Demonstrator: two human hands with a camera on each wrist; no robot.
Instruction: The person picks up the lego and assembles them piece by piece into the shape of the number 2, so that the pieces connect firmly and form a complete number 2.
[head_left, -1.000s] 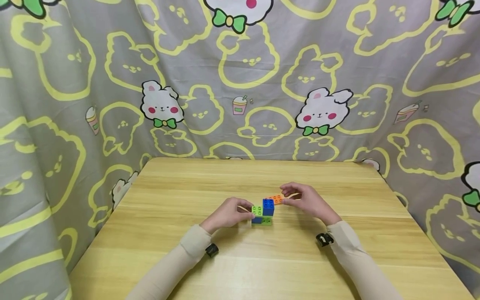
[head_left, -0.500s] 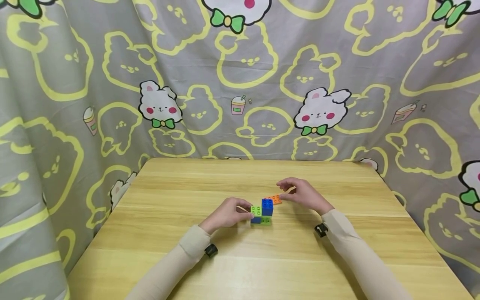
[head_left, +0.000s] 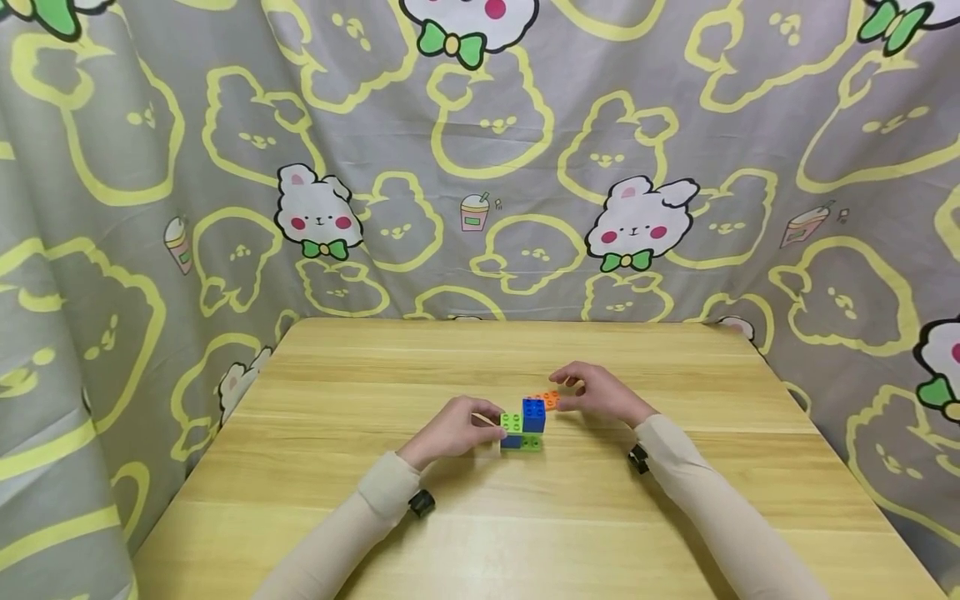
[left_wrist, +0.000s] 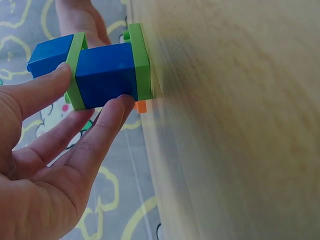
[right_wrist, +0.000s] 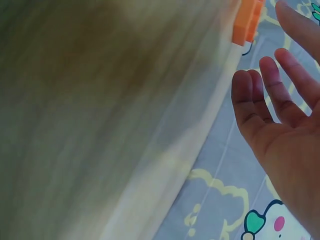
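My left hand [head_left: 452, 432] holds a stack of toy building bricks between thumb and fingers. The stack has a green plate [left_wrist: 141, 62] at its base, a blue brick [left_wrist: 106, 75] on that, a second green plate [head_left: 511, 422], and another blue brick [head_left: 534, 414] on top at the right. Just behind the stack, on the table, lies an orange brick [head_left: 551, 400], partly hidden by the upper blue brick. At its right end is my right hand [head_left: 600, 394], thumb close to the orange brick. The right wrist view shows those fingers spread and loosely bent, nothing between them.
The wooden table [head_left: 480, 533] reaches back to a grey curtain [head_left: 420, 142] with yellow outlines and cartoon animals, which also hangs along both sides. A small black device [head_left: 422, 502] sits below the left wrist, another [head_left: 638, 458] below the right.
My right hand has shifted slightly left and away from me. The orange brick has slid a little left, so less of it shows beside the stack. The left hand keeps its hold.
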